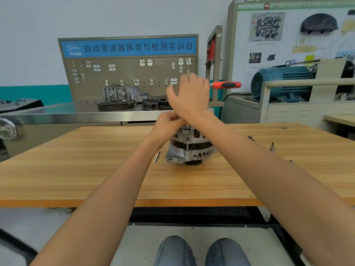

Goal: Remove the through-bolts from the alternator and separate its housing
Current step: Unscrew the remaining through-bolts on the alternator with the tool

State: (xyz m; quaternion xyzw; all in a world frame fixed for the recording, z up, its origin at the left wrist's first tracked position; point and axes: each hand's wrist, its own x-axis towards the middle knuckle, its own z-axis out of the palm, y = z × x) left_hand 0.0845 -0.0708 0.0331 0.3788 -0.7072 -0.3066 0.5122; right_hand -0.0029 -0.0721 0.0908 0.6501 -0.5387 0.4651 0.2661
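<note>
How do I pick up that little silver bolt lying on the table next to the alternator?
Pinch the loose bolt around the middle of its thin shaft, coming straight down from above. It lies flat on the wooden table, just left of the alternator, so put finger and thumb on its two long sides. Its left side looks roomier.

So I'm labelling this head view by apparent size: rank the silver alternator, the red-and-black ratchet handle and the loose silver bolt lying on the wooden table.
1. Silver alternator, largest.
2. Red-and-black ratchet handle.
3. Loose silver bolt, smallest.
</note>
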